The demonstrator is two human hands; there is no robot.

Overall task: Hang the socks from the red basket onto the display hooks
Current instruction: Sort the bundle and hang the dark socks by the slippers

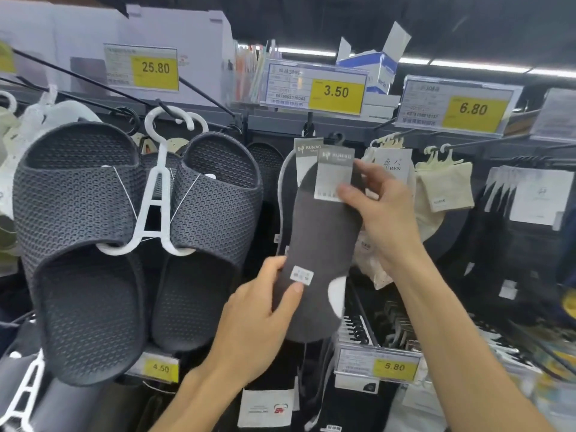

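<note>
right hand [381, 213] pinching sock [318, 238] top, left hand [265, 310] gripping toe

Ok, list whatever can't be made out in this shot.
Head view:
- Red basket: outside the frame.
- Whether the grey sock pack is hooked on by its hanger: blurred, dark on dark.
- Card lower print: covered by the right hand.
- Pack's lower left edge: behind the left hand.
- 3.50 price tag small print: blurred.
</note>
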